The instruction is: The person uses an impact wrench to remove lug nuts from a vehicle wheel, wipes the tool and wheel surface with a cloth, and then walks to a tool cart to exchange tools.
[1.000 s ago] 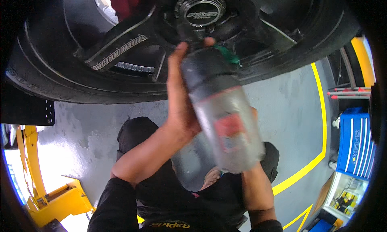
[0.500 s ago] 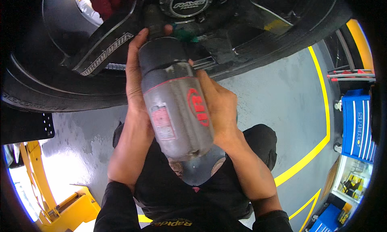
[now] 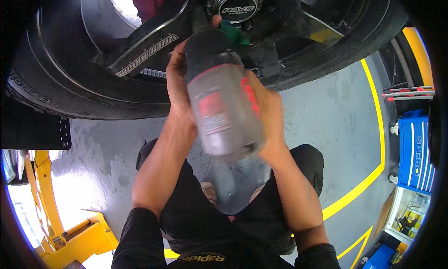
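Both my hands hold a grey and black impact wrench [image 3: 221, 112] with red markings, its nose pointed at a dark wheel [image 3: 135, 54]. My left hand [image 3: 181, 94] wraps the wrench's left side near the front, a fingertip showing beyond the nose. On the other side my right hand [image 3: 271, 112] is closed round it; the handle is hidden behind the body. The socket end reaches in beside the round centre cap [image 3: 239, 10], and whether it sits on a nut cannot be seen. Something green [image 3: 237, 34] shows just right of the nose.
The tyre [image 3: 60, 91] curves across the top over a grey floor [image 3: 326, 115] with yellow lines. At the left stands a yellow metal stand or lift part [image 3: 79, 236]. A blue tool cabinet [image 3: 413, 150] is at the right. My knees are bent below the wrench.
The wrench and both hands have shifted right and up in the picture, and the wrench's rear end has risen toward the wheel. The wheel also appears farther right. Both hands keep their hold.
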A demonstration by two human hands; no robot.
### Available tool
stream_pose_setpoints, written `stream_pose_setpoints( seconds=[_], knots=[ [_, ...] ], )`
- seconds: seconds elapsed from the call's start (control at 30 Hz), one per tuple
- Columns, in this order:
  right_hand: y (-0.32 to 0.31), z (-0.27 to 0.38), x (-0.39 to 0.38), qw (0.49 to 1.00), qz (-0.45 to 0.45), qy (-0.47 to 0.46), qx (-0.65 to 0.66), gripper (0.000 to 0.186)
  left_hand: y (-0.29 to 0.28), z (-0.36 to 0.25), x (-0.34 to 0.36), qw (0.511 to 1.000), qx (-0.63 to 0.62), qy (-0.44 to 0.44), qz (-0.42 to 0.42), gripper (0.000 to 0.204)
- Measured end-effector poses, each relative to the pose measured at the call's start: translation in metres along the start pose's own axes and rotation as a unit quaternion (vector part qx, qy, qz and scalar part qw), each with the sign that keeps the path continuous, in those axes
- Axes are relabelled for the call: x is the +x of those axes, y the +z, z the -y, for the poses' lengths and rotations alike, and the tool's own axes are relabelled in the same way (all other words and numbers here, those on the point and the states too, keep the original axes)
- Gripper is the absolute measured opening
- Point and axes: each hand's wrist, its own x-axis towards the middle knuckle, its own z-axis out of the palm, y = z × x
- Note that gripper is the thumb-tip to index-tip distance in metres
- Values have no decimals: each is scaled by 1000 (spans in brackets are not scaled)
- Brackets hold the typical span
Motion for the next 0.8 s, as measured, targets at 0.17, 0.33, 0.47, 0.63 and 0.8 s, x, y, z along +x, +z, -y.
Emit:
stream_pose_setpoints(
  seconds=[0.17, 0.33, 0.47, 0.63, 0.8],
  knots=[
    [26, -17, -3, 994, -18, 15, 106, 73, 2, -10, -2, 997, -42, -55, 31, 45],
    [-6, 8, 2, 1000, -3, -12, -15, 79, 5, -7, -4, 999, -10, -37, 23, 43],
    [3, 2, -10, 997, -52, -54, 22, 75, 9, 10, -4, 989, 114, 89, -43, 39],
    [-11, -3, -37, 999, -35, -14, 24, 68, 19, 28, -20, 993, 109, 30, -34, 45],
    [-26, -71, -66, 993, -98, -6, 66, 35, 36, 66, 28, 981, 162, -105, 27, 45]
  ],
)
